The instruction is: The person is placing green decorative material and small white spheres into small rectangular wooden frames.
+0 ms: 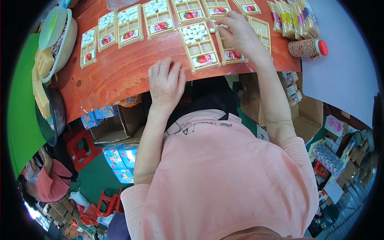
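Observation:
My left hand (166,82) rests at the table's front edge, fingers loosely bent and apart, holding nothing. Over a beige compartment tray (221,55) with a strawberry-printed card (233,55), my right hand (244,38) is bent with its fingers drawn together. Whatever may be between those fingertips is hidden. A small white cube (212,30) shows just left of them, at the tray's upper left corner. Directly left lies a second tray (206,49), its upper compartment heaped with white cubes (195,33) and its lowest one holding a strawberry card (204,60).
More trays (130,25) with cubes and cards line the wooden table (116,76). At right are packaged sticks (296,18) and a red-lidded jar (306,48). A pale basin (71,40) stands left. Cardboard boxes (308,116) sit below; another person (56,180) is at lower left.

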A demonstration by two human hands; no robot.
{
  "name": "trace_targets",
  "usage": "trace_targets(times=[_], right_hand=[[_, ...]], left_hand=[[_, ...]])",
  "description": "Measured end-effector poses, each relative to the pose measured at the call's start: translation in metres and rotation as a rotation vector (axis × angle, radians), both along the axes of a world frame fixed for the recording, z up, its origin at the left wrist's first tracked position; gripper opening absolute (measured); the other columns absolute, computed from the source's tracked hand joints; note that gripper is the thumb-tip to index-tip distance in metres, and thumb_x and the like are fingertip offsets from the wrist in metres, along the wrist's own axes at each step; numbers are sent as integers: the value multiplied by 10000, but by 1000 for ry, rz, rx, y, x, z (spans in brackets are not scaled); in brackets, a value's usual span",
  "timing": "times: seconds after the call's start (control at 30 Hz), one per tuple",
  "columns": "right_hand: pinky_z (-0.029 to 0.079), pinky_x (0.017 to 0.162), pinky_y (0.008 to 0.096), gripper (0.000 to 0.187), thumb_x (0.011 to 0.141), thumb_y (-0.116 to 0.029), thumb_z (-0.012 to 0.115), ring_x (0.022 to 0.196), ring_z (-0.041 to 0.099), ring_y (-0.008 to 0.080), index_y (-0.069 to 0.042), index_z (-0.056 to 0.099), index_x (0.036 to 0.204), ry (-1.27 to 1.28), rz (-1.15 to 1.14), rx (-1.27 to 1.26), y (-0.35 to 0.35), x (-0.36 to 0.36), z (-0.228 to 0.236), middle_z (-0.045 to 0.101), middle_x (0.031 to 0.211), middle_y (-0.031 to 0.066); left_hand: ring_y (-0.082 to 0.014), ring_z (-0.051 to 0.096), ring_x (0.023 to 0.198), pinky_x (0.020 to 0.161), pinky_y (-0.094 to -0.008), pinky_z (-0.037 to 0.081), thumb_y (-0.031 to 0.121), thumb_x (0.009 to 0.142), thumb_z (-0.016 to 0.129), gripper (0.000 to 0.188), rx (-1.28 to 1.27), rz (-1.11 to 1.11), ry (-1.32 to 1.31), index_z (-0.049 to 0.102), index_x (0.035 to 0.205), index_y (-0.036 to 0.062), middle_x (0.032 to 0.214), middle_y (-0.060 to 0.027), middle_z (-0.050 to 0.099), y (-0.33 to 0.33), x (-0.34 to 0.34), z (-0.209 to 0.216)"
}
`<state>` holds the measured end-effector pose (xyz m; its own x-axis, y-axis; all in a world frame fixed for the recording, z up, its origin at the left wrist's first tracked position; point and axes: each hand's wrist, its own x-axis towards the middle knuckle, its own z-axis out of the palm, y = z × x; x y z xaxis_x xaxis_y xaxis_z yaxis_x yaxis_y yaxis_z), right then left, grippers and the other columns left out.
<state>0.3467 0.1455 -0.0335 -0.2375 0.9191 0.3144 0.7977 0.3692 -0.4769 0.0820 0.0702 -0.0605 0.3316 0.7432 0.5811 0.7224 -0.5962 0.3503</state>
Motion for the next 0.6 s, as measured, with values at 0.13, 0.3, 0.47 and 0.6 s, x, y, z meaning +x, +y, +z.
trace_targets(times=[0.13, 0.3, 0.47, 0.6], right_hand=[[512, 896, 426, 212, 933, -164, 671, 1007, 616, 342, -22, 697, 1088, -239, 6, 60, -5, -12, -3, 617, 1039, 141], [522, 900, 418, 207, 953, -165, 650, 1032, 622, 326, -57, 706, 1121, -208, -39, -36, -11, -15, 9, 621, 1060, 126], [533, 876, 410, 225, 966, -181, 641, 1019, 634, 319, -62, 694, 1149, -200, -36, 21, -12, -20, 3, 627, 1071, 128], [537, 869, 406, 240, 963, -199, 649, 1007, 642, 324, -40, 689, 1138, -289, -29, 90, -8, -17, -3, 635, 1066, 136]], left_hand=[[-296, 566, 883, 784, -423, 441, 24, 836, 702, 131, -63, 28, 5, 675, 964, 40, 916, -85, 581, 11, -5, -11], [-285, 568, 874, 783, -415, 446, 56, 813, 745, 179, -53, 104, 14, 679, 979, 51, 916, -81, 585, 16, -8, -10], [-295, 577, 957, 849, -414, 462, 72, 809, 756, 230, -86, 99, -126, 681, 1025, 45, 1014, -111, 607, 3, -15, -3], [-321, 571, 999, 896, -435, 460, 54, 810, 749, 248, -122, 107, -145, 681, 1047, 28, 1075, -138, 602, -10, -27, -7]])
